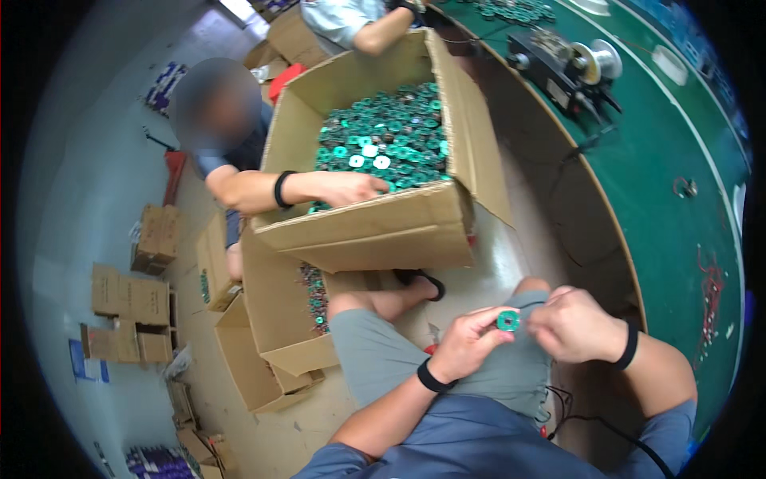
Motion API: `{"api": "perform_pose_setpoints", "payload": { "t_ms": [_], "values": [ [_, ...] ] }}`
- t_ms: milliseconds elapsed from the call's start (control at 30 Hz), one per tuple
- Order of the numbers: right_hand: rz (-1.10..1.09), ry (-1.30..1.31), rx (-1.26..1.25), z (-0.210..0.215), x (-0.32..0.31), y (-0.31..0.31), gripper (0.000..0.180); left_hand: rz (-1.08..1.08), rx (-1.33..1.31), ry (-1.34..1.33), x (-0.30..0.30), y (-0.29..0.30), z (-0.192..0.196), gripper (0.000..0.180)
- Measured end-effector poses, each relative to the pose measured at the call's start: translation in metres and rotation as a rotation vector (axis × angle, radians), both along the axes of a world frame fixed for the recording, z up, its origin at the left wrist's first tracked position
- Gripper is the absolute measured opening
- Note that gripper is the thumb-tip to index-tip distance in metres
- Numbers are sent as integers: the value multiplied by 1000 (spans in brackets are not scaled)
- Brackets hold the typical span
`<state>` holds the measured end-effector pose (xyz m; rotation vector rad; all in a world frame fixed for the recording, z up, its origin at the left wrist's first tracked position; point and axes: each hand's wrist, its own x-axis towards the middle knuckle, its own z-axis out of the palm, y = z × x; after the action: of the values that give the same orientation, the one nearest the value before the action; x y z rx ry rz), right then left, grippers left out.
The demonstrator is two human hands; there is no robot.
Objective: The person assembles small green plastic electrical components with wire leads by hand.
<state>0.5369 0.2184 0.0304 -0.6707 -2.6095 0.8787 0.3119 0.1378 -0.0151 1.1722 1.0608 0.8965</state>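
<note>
Above my lap, my left hand (pixel 471 345) pinches a small round green circuit board (pixel 508 321) between thumb and fingers. The board has a dark spot at its centre. Close beside it on the right is my right hand (pixel 576 326), its fingers curled together and slightly blurred. Whatever those fingers hold, if anything, cannot be made out. Both wrists wear black bands. Ahead of me stands a large open cardboard box (pixel 375 239) heaped with similar green boards (pixel 383 132).
A co-worker's hand (pixel 351 188) reaches into the box from the left; another person's arm (pixel 387 32) is behind it. Lower left stand more open cartons (pixel 283 319). The green workbench (pixel 662 168) curves along my right, carrying a black device with a wire spool (pixel 598 62) and red wires (pixel 710 295).
</note>
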Motion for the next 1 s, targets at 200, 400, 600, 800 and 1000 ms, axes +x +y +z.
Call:
{"api": "perform_pose_setpoints", "payload": {
  "t_ms": [200,400,600,800,1000],
  "values": [
    [78,18,-121,27,-12,-18,7,-11,-2,-70,-6,-17,10,35],
    [55,-27,-146,43,-12,-44,4,3,-44,-80,-8,-35,23,36],
    [92,-67,-30,41,-12,-34,3,-14,44,-60,-7,-28,15,32],
    [-64,-93,161,52,-14,-29,2,-42,-48,-65,-11,-33,22,35],
    [-123,-89,168,49,-10,-36,5,-49,-67,-78,-10,-39,31,34]
  ]
}}
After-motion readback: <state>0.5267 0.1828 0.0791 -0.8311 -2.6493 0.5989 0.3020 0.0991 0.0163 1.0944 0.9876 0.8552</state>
